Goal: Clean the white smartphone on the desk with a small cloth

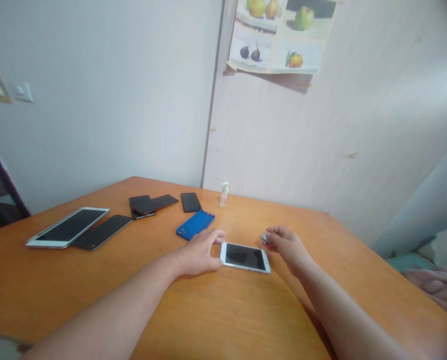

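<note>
A white smartphone with a dark screen lies face up on the wooden table. At its left end, my left hand holds it, thumb at the near corner and fingers at the far one. My right hand is just beyond the phone's right end, fingertips pinched on a small crumpled greyish cloth. Behind my left hand lies a blue phone case, with a camera cutout at its left end; my fingers partly overlap its near edge in view.
A small clear pump bottle stands near the wall. Several dark phones lie at the back left, including one black phone and two overlapping ones. Farther left, a white tablet rests against another dark phone. The table meets the wall behind.
</note>
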### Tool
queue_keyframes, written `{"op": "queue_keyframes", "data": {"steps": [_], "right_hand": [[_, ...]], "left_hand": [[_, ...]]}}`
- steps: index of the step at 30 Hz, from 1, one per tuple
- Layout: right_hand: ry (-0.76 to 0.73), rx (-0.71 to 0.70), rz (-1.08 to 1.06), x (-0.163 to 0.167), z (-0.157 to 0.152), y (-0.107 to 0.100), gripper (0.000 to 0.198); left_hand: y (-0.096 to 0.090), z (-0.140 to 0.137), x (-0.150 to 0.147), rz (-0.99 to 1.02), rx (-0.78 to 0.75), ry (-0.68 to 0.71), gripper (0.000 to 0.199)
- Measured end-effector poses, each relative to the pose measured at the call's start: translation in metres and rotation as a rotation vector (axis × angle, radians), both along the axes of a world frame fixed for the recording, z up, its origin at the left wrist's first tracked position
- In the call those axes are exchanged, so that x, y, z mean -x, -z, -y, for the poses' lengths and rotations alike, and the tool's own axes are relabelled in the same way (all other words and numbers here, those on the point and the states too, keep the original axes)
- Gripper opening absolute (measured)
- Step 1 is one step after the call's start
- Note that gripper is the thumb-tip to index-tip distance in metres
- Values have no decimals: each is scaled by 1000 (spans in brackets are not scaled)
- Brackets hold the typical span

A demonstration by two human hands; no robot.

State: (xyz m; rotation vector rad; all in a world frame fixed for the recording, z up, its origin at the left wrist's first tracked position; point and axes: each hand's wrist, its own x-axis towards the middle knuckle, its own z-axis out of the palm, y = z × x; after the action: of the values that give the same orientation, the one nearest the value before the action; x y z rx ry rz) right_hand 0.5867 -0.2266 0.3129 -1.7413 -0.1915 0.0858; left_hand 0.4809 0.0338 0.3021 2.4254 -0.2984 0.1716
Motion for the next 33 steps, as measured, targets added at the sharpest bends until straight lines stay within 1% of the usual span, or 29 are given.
{"op": "queue_keyframes", "data": {"steps": [3,8,12,16,18,21,24,26,29,33], "right_hand": [[-53,57,56,5,-1,-5,23],[-169,148,182,24,-15,-10,21],[-259,269,286,42,-31,-15,14],[-355,393,399,55,-46,-20,8],[-411,444,454,59,-52,-16,10],[-451,498,532,61,-57,-4,15],[-461,588,700,62,-55,6,18],[-475,632,786,63,-51,7,18],[-515,649,813,65,-45,4,17],[-532,633,775,68,-47,2,12]], "left_hand": [[-1,-2,0,-17,-12,24,67],[-4,0,2,-14,-66,11,76],[-7,3,3,-16,-80,4,77],[-7,4,3,-14,-91,-6,74],[-5,4,2,0,-90,-3,72],[-2,4,1,17,-83,0,71],[0,3,0,20,-87,5,72],[-1,3,0,17,-92,13,73],[-3,4,0,9,-96,15,75],[-5,5,1,5,-91,16,71]]}}
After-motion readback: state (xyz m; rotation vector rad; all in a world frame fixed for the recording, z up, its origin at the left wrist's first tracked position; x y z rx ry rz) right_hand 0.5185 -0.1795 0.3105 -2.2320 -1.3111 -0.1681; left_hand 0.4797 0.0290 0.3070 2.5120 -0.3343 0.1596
